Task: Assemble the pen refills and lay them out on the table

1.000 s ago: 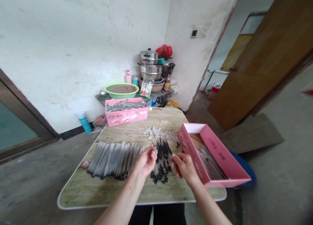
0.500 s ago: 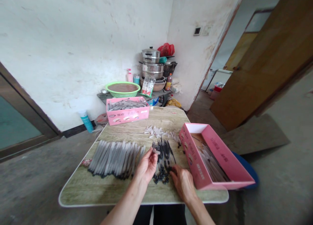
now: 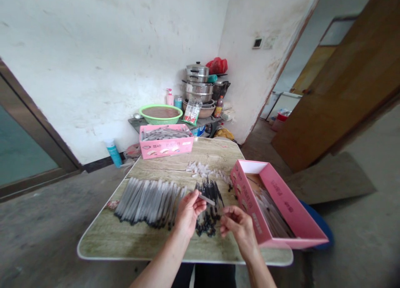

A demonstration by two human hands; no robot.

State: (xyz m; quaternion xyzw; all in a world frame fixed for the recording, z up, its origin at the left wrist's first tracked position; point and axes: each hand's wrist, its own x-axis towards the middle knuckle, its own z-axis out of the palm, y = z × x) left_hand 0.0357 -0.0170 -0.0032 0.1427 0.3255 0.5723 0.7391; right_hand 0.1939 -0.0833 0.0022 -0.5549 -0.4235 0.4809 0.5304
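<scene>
My left hand (image 3: 188, 213) is closed on a translucent pen barrel (image 3: 206, 199), which sticks out to the right from between thumb and fingers. Just right of it, my right hand (image 3: 236, 222) is raised, its fingers curled towards the thumb; whatever they pinch is too small to make out. Between and beyond the hands lies a bunch of black pen refills (image 3: 211, 192), with small black parts (image 3: 205, 229) heaped at their near end. On the left, a row of translucent pen tubes with black ends (image 3: 149, 202) covers the table.
Small whitish caps (image 3: 200, 169) lie scattered mid-table. A pink box (image 3: 167, 149) full of pens stands at the back left. Along the right edge sits a larger pink box (image 3: 289, 196) holding clear tubes. Behind the table are a green basin (image 3: 161, 120) and stacked pots (image 3: 198, 88).
My right hand has lifted from beside the refills' near end and its fingers have drawn together. More of the barrel in my left hand now shows, pointing right. The view has shifted slightly.
</scene>
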